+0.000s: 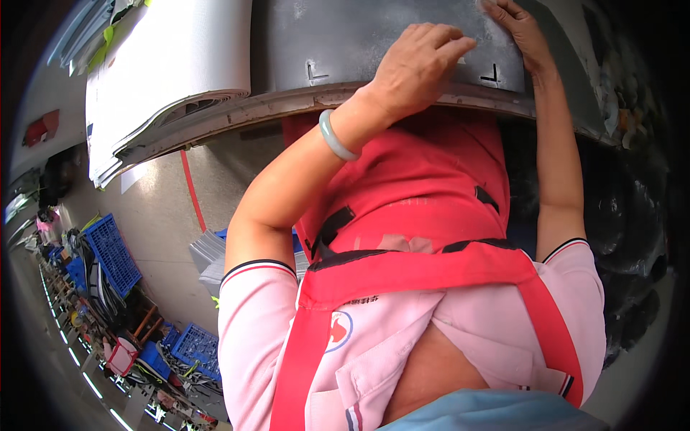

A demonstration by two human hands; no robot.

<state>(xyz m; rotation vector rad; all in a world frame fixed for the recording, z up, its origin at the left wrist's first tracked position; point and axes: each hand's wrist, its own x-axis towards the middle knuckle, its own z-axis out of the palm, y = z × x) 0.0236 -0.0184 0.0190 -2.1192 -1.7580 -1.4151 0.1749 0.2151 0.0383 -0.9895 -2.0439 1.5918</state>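
Note:
My left hand (pixel 420 66) is over the near part of a dark grey work surface (pixel 323 39) with chalky smears. Its fingers are bent and held together, and whatever may lie under them is hidden. A pale ring-shaped bracelet (pixel 336 135) circles that wrist. At the far right of the surface, my right hand (pixel 530 37) has its thumb and fingertips drawn together, partly cut off by the picture's upper edge. What they grip, if anything, cannot be made out. Near the front edge, a black corner mark (pixel 491 74) and a pale-outlined corner mark (pixel 314 72) show.
A thick stack of white sheets (pixel 172 54) lies on the left, overhanging the table's front edge (pixel 291 103). Dark bagged bundles (pixel 611 215) stand below on the right. On the floor to the left are blue crates (pixel 113 255) and a stack of grey sheets (pixel 208 257).

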